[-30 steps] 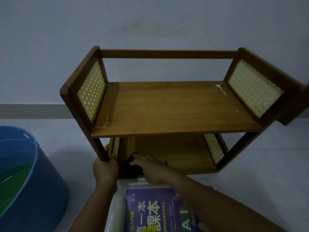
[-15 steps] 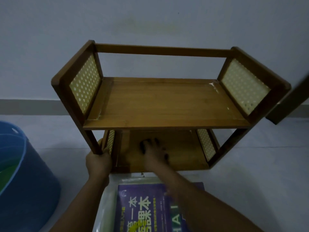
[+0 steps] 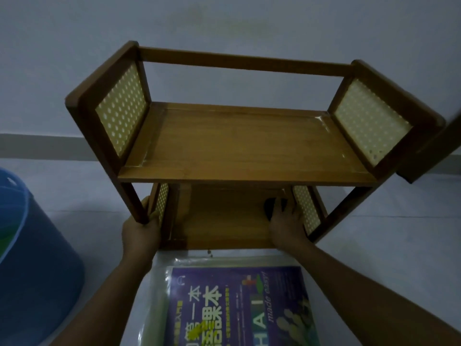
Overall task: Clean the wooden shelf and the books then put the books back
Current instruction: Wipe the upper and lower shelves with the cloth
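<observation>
left hand (image 3: 141, 233) fingers curl round shelf (image 3: 247, 146) post | right hand (image 3: 285, 221) fingers spread, pressing dark cloth (image 3: 270, 207) | I read "made easy!" on book (image 3: 239, 308) behind

The upper board of the shelf (image 3: 247, 143) hides the back of the lower board beneath it. On that lower board the right hand (image 3: 287, 226) covers most of a dark cloth (image 3: 269, 207), so only the cloth's left edge shows and its shape cannot be told. The left hand (image 3: 141, 233) has its fingertips hidden behind the shelf's front left leg. Below the shelf, the book (image 3: 237, 308) is cut off by the bottom edge. Left of the shelf, the tub (image 3: 35, 270) is cut by the left edge. Right of the shelf, a dark wooden piece (image 3: 429, 156) runs off the right edge, unidentifiable.
</observation>
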The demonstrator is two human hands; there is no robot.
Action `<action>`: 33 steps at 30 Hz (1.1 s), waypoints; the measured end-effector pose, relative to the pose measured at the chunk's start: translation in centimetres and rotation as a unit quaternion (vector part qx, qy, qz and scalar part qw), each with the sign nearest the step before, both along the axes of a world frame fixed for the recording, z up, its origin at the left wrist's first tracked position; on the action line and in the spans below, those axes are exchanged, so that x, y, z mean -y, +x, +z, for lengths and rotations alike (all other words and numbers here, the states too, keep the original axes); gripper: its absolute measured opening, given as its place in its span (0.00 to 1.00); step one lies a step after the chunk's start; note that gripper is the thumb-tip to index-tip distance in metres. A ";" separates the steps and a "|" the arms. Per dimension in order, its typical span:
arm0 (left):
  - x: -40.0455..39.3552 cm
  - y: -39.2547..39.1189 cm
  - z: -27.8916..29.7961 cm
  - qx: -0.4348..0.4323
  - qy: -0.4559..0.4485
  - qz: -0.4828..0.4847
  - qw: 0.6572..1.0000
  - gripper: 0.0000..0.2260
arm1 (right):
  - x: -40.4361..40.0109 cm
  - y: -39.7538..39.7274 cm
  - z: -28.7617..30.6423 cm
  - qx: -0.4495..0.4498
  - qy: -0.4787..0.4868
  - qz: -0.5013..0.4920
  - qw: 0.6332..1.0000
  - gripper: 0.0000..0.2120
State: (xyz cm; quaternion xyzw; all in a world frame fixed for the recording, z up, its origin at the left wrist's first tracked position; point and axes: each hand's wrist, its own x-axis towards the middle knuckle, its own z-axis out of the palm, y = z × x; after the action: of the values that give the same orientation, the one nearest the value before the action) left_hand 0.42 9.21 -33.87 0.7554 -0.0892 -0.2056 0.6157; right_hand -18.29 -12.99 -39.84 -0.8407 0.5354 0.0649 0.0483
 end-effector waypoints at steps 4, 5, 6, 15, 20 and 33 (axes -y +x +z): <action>-0.4 0.2 0.1 -0.003 -0.005 -0.023 1.000 0.14 | 0.1 6.3 1.2 0.006 0.073 -0.076 0.994 0.29; -0.4 0.2 0.0 -0.007 -0.006 -0.022 1.000 0.14 | -0.6 8.3 1.5 -0.002 0.085 -0.069 0.994 0.29; -0.5 0.2 -0.2 -0.009 -0.008 -0.020 1.000 0.14 | -1.5 10.1 1.6 -0.004 0.092 -0.045 0.995 0.29; -0.1 -0.2 -0.9 0.008 -0.034 0.031 0.999 0.16 | -15.7 15.5 0.1 0.138 0.184 0.248 0.941 0.32; -0.1 -0.2 -0.7 0.002 -0.028 0.033 0.999 0.17 | -12.5 13.2 1.7 0.159 0.238 0.269 0.920 0.28; -0.7 0.4 -0.4 -0.017 -0.003 -0.018 1.000 0.17 | 0.2 1.3 1.0 -0.005 0.079 -0.015 0.997 0.36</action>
State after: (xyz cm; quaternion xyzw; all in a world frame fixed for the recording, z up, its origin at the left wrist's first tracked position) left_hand 0.78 9.91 -34.29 0.7481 -0.0928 -0.2296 0.6156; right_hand -16.95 -13.16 -38.86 -0.8256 0.5416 0.1106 0.1132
